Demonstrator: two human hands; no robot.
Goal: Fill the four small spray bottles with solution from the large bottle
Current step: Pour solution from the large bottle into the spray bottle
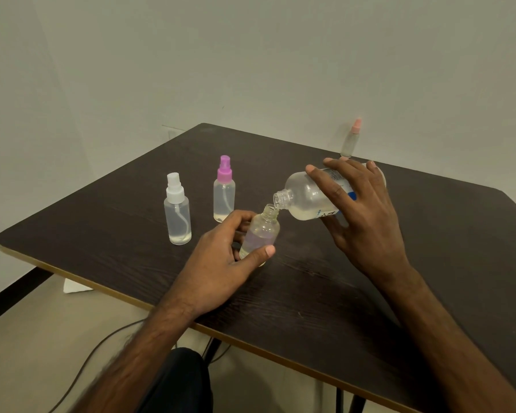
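Observation:
My right hand (361,213) grips the large clear bottle (303,201), tipped to the left with its open neck right over the mouth of a small uncapped bottle (261,232). My left hand (224,260) holds that small bottle, tilted slightly, on the dark table (310,293); it is partly filled with clear liquid. To the left stand two capped spray bottles holding liquid: one with a white sprayer (177,210) and one with a purple sprayer (224,190). A fourth small bottle with a pink cap (350,140) stands at the table's far edge by the wall.
The table's front edge runs diagonally from left to lower right. A cable (81,368) lies on the floor below, and a white scrap (73,286) sits under the left corner. My dark-clad knee (179,380) is under the table edge.

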